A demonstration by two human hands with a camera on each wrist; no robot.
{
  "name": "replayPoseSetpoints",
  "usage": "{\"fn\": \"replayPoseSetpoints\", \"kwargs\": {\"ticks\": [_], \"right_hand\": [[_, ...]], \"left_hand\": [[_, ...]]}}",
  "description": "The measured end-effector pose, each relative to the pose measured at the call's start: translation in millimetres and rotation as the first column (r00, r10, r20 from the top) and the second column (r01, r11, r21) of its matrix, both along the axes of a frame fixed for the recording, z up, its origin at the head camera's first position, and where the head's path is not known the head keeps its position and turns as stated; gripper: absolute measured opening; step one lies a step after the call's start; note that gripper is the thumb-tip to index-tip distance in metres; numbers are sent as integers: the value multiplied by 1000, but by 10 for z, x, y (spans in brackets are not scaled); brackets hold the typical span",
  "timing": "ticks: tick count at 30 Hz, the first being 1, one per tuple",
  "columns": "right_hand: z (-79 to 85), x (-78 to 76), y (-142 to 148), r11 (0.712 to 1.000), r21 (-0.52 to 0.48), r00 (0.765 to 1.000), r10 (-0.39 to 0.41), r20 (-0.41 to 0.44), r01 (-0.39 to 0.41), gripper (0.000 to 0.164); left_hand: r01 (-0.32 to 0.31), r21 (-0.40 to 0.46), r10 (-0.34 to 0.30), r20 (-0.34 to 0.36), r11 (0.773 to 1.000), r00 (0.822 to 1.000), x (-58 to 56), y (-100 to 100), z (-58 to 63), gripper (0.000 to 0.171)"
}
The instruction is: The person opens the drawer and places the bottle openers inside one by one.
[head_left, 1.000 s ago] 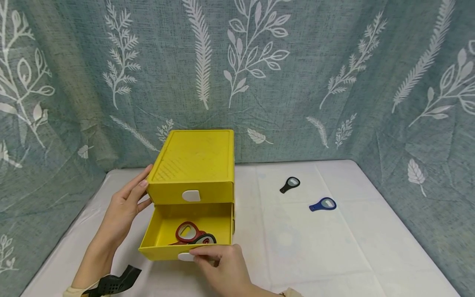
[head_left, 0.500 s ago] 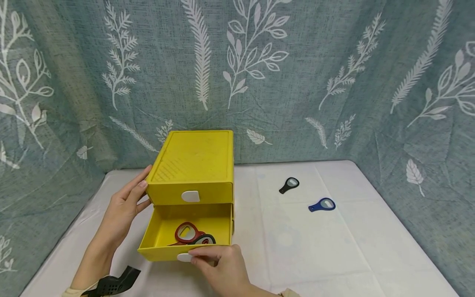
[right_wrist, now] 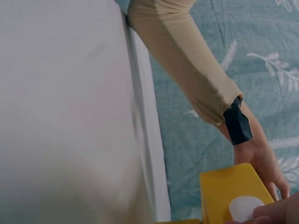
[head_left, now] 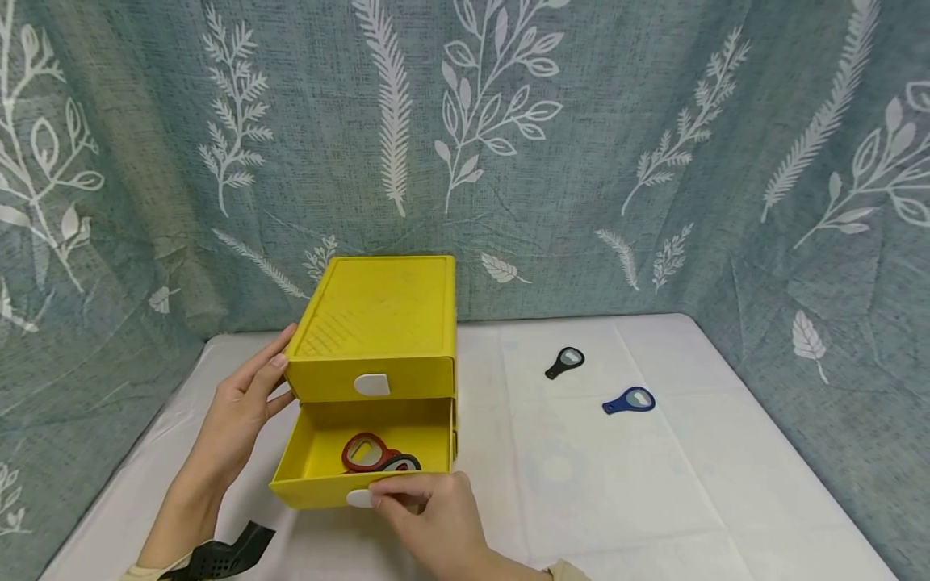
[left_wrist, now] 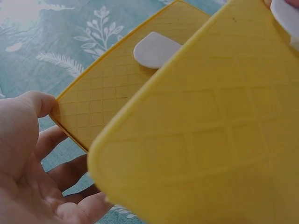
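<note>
A yellow two-drawer box (head_left: 381,307) stands left of the table's middle, its lower drawer (head_left: 308,492) pulled out. Inside lie a red bottle opener (head_left: 353,464) and a dark one (head_left: 410,462), partly hidden by the drawer front. My left hand (head_left: 243,403) rests along the box's left side, thumb at the front corner of the shut upper drawer (left_wrist: 107,88). My right hand (head_left: 439,516) pinches the lower drawer's white tab handle (head_left: 359,499), with the index finger along the drawer's top rim; the tab also shows in the right wrist view.
On the white-covered table (head_left: 567,500), a black bottle opener (head_left: 564,363) and a blue bottle opener (head_left: 629,401) lie right of the box. A blue-green patterned curtain (head_left: 567,266) surrounds the back and sides. The upper drawer has a white tab (head_left: 372,385) too.
The lower drawer's front rim has risen slightly in the head view with my right hand, covering a little more of the openers. My left hand stays at the box's side.
</note>
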State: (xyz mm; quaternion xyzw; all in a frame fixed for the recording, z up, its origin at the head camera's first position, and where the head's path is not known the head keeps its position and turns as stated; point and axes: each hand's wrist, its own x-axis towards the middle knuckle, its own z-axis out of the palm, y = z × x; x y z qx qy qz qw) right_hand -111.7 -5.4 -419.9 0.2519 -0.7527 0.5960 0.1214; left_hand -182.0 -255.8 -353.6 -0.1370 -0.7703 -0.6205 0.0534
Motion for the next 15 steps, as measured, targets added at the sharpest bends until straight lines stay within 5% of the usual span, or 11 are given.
{"fn": "replayPoseSetpoints", "kwargs": {"ticks": [5,15], "right_hand": [[9,-45,-8,1000,-22,998,12,69,-11,7],[3,-144,-22,1000,-29,999,-3,53,4,12]], "left_hand": [[2,-3,-2,-5,1000,1000,0,-3,-10,51],[30,42,-30,-2,999,1000,9,-7,2,52]]}}
